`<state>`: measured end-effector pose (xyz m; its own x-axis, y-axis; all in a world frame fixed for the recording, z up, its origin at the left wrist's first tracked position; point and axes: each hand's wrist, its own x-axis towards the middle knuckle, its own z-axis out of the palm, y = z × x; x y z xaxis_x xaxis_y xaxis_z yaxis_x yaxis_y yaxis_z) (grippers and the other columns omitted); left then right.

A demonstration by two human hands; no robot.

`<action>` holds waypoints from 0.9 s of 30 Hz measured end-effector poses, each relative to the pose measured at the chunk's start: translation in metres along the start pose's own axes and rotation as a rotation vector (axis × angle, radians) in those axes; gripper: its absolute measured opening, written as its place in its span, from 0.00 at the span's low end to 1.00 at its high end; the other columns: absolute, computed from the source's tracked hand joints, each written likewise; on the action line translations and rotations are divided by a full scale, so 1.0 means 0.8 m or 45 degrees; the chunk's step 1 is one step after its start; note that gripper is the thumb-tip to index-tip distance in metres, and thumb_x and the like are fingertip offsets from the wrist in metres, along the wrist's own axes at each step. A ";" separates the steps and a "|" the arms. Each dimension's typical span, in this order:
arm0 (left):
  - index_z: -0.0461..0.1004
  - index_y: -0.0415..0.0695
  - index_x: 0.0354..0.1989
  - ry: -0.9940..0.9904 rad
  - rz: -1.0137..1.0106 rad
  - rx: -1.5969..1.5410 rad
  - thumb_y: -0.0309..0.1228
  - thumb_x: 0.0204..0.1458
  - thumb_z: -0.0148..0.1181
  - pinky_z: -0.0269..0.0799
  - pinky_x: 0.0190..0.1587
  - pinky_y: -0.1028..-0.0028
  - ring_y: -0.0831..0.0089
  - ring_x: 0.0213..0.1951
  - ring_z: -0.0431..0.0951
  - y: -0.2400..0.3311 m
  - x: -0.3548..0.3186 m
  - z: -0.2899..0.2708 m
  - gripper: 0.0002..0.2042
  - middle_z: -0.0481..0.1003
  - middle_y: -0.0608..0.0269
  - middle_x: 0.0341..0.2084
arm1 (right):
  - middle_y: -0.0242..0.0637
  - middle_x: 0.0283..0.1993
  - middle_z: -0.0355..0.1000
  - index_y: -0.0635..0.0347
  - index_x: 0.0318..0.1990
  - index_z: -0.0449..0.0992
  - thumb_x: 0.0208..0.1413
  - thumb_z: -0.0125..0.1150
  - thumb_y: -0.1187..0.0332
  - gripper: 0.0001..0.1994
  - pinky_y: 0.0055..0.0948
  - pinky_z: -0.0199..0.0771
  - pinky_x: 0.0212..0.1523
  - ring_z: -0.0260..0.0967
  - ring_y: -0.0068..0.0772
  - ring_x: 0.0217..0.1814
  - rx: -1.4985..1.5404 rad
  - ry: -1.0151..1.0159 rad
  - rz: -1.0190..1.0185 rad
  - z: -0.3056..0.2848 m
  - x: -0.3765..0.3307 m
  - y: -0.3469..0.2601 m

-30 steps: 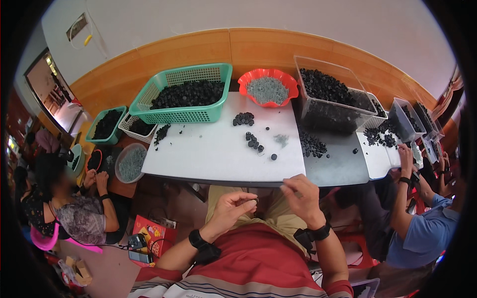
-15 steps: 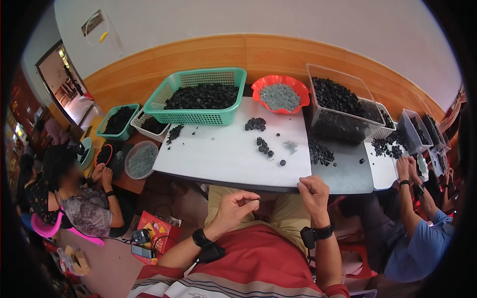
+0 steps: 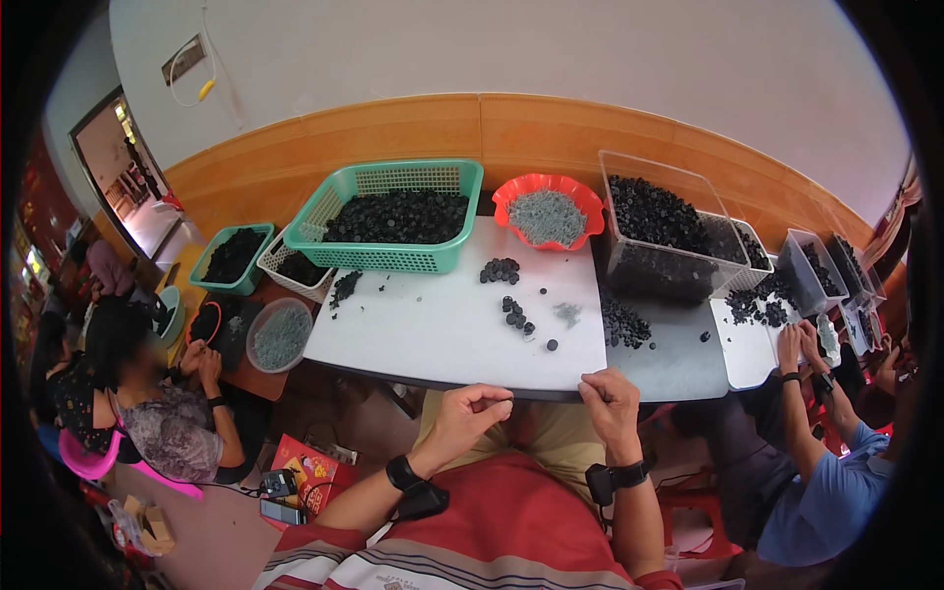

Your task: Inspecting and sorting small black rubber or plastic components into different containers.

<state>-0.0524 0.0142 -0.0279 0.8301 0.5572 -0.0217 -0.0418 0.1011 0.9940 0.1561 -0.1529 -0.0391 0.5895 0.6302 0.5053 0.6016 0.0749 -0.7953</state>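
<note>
My left hand (image 3: 468,421) is just off the table's front edge, thumb and forefinger pinched on a small black part (image 3: 509,398) that barely shows. To its right, at the edge of the white board (image 3: 433,329), my right hand (image 3: 614,408) is closed with thumb against forefinger; whatever it holds is hidden. A gap separates the two hands. Beyond them on the board lie small round black caps (image 3: 515,313) in loose clusters, one single cap (image 3: 552,345) nearer me, and a little heap of pale grey bits (image 3: 567,314).
Along the back stand a green basket (image 3: 393,258) of black parts, a red scalloped bowl (image 3: 595,224) of grey pieces and a clear bin (image 3: 678,280) of black parts. People sit working on both sides: a patterned top (image 3: 177,433) at left, a blue sleeve (image 3: 821,501) at right.
The whole view has tilted up a little, so the table sits lower. My left hand has come nearer the table edge, and the gap between my hands is slightly narrower.
</note>
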 end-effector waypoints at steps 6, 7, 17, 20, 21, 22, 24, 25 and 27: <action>0.80 0.34 0.48 0.017 0.004 0.029 0.24 0.61 0.64 0.78 0.44 0.80 0.80 0.38 0.81 -0.005 0.003 -0.007 0.09 0.82 0.62 0.35 | 0.35 0.31 0.75 0.65 0.38 0.82 0.55 0.67 0.78 0.05 0.21 0.66 0.29 0.68 0.22 0.27 -0.062 -0.024 0.009 -0.002 0.002 0.000; 0.80 0.34 0.48 0.019 0.006 0.024 0.24 0.61 0.64 0.78 0.44 0.80 0.80 0.38 0.81 -0.008 0.003 -0.008 0.09 0.82 0.62 0.35 | 0.35 0.31 0.75 0.65 0.38 0.82 0.54 0.67 0.78 0.04 0.21 0.66 0.29 0.68 0.22 0.27 -0.067 -0.032 0.010 -0.001 0.002 0.003; 0.80 0.36 0.47 0.085 0.060 -0.024 0.25 0.60 0.65 0.74 0.41 0.82 0.84 0.36 0.78 -0.012 0.007 -0.014 0.10 0.81 0.67 0.34 | 0.35 0.31 0.75 0.66 0.37 0.82 0.53 0.69 0.77 0.04 0.21 0.66 0.29 0.67 0.22 0.27 0.000 -0.042 0.057 -0.003 0.003 0.004; 0.80 0.36 0.47 0.105 0.069 0.051 0.24 0.60 0.65 0.74 0.41 0.82 0.85 0.36 0.77 -0.007 0.011 -0.012 0.09 0.81 0.68 0.35 | 0.35 0.31 0.75 0.65 0.37 0.82 0.53 0.69 0.77 0.04 0.21 0.66 0.28 0.67 0.22 0.27 -0.021 -0.059 0.044 -0.004 0.001 0.009; 0.80 0.36 0.47 0.099 0.070 0.051 0.24 0.60 0.65 0.74 0.41 0.82 0.85 0.36 0.77 -0.006 0.013 -0.011 0.09 0.81 0.68 0.35 | 0.35 0.30 0.75 0.65 0.36 0.82 0.53 0.70 0.77 0.05 0.21 0.66 0.28 0.68 0.22 0.27 0.009 -0.053 0.053 -0.003 0.000 0.011; 0.80 0.36 0.46 0.113 0.092 0.056 0.24 0.60 0.65 0.74 0.41 0.82 0.85 0.36 0.77 -0.006 0.014 -0.009 0.09 0.81 0.68 0.35 | 0.35 0.30 0.76 0.65 0.36 0.82 0.52 0.70 0.77 0.05 0.22 0.66 0.28 0.68 0.22 0.27 0.039 -0.049 0.063 -0.003 0.000 0.011; 0.80 0.36 0.46 0.125 0.113 0.060 0.24 0.60 0.65 0.74 0.41 0.82 0.85 0.36 0.77 -0.008 0.015 -0.009 0.08 0.80 0.68 0.35 | 0.35 0.30 0.76 0.65 0.36 0.82 0.52 0.70 0.77 0.05 0.21 0.66 0.28 0.68 0.22 0.27 0.039 -0.052 0.067 -0.002 0.001 0.008; 0.80 0.35 0.47 0.124 0.111 0.059 0.22 0.60 0.65 0.76 0.43 0.80 0.83 0.37 0.78 -0.011 0.016 -0.010 0.08 0.81 0.66 0.36 | 0.35 0.30 0.76 0.65 0.36 0.82 0.51 0.70 0.78 0.05 0.21 0.66 0.28 0.68 0.22 0.27 0.040 -0.059 0.070 -0.002 0.002 0.005; 0.79 0.34 0.47 0.125 0.108 0.058 0.21 0.60 0.64 0.77 0.45 0.79 0.80 0.39 0.80 -0.012 0.017 -0.010 0.08 0.81 0.64 0.36 | 0.35 0.30 0.76 0.65 0.36 0.82 0.51 0.70 0.78 0.05 0.21 0.66 0.28 0.68 0.22 0.27 -0.004 -0.064 0.066 -0.004 0.004 -0.002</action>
<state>-0.0454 0.0275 -0.0387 0.7662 0.6403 0.0541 -0.0823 0.0142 0.9965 0.1593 -0.1535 -0.0352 0.5918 0.6714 0.4461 0.5728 0.0393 -0.8188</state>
